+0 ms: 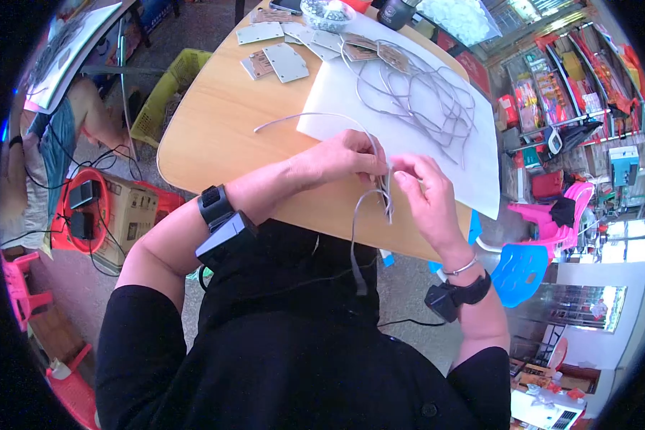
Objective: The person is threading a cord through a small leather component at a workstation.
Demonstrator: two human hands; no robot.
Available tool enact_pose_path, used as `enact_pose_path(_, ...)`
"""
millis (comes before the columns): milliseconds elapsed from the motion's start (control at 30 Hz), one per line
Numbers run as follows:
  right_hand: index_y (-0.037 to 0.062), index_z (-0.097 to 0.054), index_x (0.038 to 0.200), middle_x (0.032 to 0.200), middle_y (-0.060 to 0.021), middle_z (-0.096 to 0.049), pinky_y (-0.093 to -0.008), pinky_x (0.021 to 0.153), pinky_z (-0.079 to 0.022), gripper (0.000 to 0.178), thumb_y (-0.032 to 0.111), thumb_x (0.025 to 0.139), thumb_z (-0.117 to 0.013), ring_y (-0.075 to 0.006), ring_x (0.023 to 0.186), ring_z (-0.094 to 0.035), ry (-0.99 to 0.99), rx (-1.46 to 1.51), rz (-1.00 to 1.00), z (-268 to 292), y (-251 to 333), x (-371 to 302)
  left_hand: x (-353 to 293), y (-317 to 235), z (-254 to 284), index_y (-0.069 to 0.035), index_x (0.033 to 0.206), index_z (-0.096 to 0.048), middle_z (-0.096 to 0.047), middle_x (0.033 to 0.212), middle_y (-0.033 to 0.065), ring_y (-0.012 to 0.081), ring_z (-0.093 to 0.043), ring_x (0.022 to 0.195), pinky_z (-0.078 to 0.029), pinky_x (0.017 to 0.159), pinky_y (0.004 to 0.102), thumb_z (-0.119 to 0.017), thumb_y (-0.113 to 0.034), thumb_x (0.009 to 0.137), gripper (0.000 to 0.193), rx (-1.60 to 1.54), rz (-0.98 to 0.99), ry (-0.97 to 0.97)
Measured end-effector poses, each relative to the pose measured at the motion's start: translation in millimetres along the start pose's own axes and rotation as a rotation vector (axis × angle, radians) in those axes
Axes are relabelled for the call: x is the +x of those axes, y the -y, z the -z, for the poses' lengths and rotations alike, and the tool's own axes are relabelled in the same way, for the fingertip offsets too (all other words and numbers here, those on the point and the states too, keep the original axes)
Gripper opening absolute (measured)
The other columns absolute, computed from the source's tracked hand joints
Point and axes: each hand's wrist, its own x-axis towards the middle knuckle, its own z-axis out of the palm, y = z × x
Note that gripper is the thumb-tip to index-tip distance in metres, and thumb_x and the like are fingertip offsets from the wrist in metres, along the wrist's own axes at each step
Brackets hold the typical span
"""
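Observation:
A thin grey cable [315,115] is pinched in my left hand [347,156] above the near edge of the wooden table. One end of it arches left over the tabletop; other lengths hang in a loop below my fingers, in front of my black clothing. Close beside it, my right hand [428,195] has thumb and forefinger curled together at the cable. A small pale spot shows at those fingertips, too blurred to name. Past my hands, a loose tangle of grey cable [408,93] lies on a white sheet [473,161].
Several flat grey plates [285,63] lie on the wooden table [222,129]. Beyond stand a clear tub of small parts [327,14] and a dark cup [396,13]. A yellow crate [168,93] sits left, a blue stool [521,274] right. Another person sits at far left.

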Motion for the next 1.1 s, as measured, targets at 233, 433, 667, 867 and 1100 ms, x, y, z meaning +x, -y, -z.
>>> enact_pose_path(233,-0.0003,-0.058,0.095,0.086,-0.0048,-0.059,-0.0228,0.071,-0.043,0.01,0.007,0.089,-0.054,-0.0101,0.078,-0.053,-0.34,0.377,-0.38,-10,14,-40,2,0,4,0.0,0.091,-0.057,-0.058,0.087,0.0063,0.016,-0.059,0.082,-0.047,0.075,0.026,-0.054,-0.005,0.079,0.014,-0.239,0.004,-0.127)
enact_pose_path(433,0.0055,-0.061,0.098,0.091,-0.0078,-0.054,-0.0298,0.073,-0.044,0.019,0.0,0.081,-0.056,-0.0193,0.078,-0.054,-0.342,-0.16,-0.009,-39,14,-76,4,0,9,0.004,0.092,-0.057,-0.059,0.089,0.0085,0.0171,-0.06,0.084,-0.05,0.075,0.0267,-0.049,-0.002,0.082,0.014,-0.397,0.015,-0.174)
enact_pose_path(667,0.0112,-0.065,0.091,0.103,-0.0032,-0.048,-0.0343,0.078,-0.043,0.017,0.014,0.074,-0.061,-0.0206,0.094,-0.048,-0.073,-0.503,0.398,-51,27,-63,5,8,9,0.003,0.091,-0.058,-0.059,0.086,0.0075,0.0153,-0.059,0.078,-0.05,0.072,0.0261,-0.05,-0.002,0.083,0.012,-0.423,0.034,-0.14)
enact_pose_path(867,0.0093,-0.062,0.083,0.094,-0.0035,-0.054,-0.0345,0.075,-0.043,0.012,0.012,0.072,-0.063,-0.021,0.088,-0.049,0.101,-0.483,0.52,-52,40,-63,-13,-9,1,0.002,0.087,-0.059,-0.058,0.077,0.0052,0.0137,-0.058,0.067,-0.05,0.066,0.0253,-0.059,-0.008,0.081,0.011,-0.43,-0.069,-0.24)
enact_pose_path(1100,0.0011,-0.058,0.089,0.089,-0.0058,-0.062,-0.0247,0.075,-0.043,0.007,0.005,0.084,-0.056,-0.0108,0.08,-0.054,-0.487,0.797,0.068,-7,49,-84,-49,-27,-39,0.006,0.095,-0.064,-0.063,0.084,0.0086,0.0152,-0.06,0.074,-0.048,0.072,0.0275,-0.052,-0.015,0.087,0.026,0.098,-0.095,-0.43)
